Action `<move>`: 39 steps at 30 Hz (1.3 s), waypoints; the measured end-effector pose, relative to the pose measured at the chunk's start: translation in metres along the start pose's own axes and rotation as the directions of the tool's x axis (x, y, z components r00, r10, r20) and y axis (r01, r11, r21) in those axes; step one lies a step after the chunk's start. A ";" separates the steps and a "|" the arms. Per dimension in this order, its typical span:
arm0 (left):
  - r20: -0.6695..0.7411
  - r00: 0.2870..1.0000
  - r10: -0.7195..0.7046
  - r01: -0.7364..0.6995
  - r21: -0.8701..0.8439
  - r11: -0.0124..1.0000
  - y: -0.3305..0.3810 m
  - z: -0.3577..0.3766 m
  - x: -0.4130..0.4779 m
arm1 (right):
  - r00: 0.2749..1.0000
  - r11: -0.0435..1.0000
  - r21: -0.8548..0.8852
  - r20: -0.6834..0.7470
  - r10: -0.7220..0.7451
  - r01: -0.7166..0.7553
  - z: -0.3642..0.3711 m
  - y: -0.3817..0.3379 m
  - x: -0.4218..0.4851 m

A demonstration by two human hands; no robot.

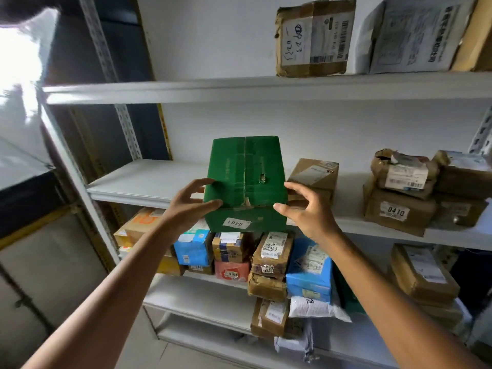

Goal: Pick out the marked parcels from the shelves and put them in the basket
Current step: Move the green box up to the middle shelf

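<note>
1. Green cardboard box [247, 169] is sitting on the middle shelf [149, 179], its near end sticking out past the shelf's front edge. A white label reading 0401 [237, 223] is showing upside down on the near face; a small hole is showing in the top.
2. Left hand [186, 206] is gripping the box's near left corner, thumb lying on the front top edge, fingers curling onto the left side.
3. Right hand [306, 211] is curving round the near right corner, fingers spread, thumb tip touching the front top edge. Cannot tell whether it is clamping the box or only touching it.
4. Brown parcel [315, 174] is standing just beside the box on its right; further right a stack of brown parcels, one labelled 0410 [396, 211].
5. Top shelf [239, 89] is carrying a taped brown parcel [314, 38] and a white printed box [415, 35].
6. Lower shelf is holding a crowded cluster, including a blue box [193, 247] and a red box [231, 271].
</note>
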State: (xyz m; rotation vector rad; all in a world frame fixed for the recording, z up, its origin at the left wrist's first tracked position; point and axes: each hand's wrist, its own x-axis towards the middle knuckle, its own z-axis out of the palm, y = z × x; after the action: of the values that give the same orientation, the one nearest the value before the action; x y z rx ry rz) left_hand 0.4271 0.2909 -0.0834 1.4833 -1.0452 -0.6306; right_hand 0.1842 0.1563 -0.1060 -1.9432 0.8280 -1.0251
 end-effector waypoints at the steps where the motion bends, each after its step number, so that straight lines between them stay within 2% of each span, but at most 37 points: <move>1: -0.032 0.999 -0.010 0.010 0.009 1.000 0.001 -0.004 0.003 | 1.000 1.000 0.007 0.023 -0.007 0.007 0.007 0.002 0.011; 11: -0.221 0.975 -0.029 0.043 0.060 0.997 0.002 -0.064 0.025 | 0.978 0.990 0.094 0.169 -0.121 0.106 0.076 -0.005 0.091; 20: -0.284 0.957 -0.056 0.093 0.118 0.989 -0.021 -0.124 0.065 | 0.966 0.991 0.103 0.235 -0.107 0.085 0.144 -0.008 0.142; 30: -0.132 0.987 -0.092 0.098 0.041 0.994 -0.058 -0.191 0.162 | 0.989 1.000 0.024 0.149 0.009 -0.013 0.218 -0.007 0.206; 39: -0.014 0.989 -0.148 0.149 0.072 0.986 -0.096 -0.201 0.222 | 0.988 0.991 -0.052 0.085 0.129 -0.125 0.245 0.011 0.226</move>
State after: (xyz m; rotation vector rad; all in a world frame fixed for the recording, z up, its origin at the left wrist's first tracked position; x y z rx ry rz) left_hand 0.7244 0.1890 -0.0979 1.6373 -0.9661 -0.6967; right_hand 0.4992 0.0485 -0.1250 -1.9327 0.9204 -0.8455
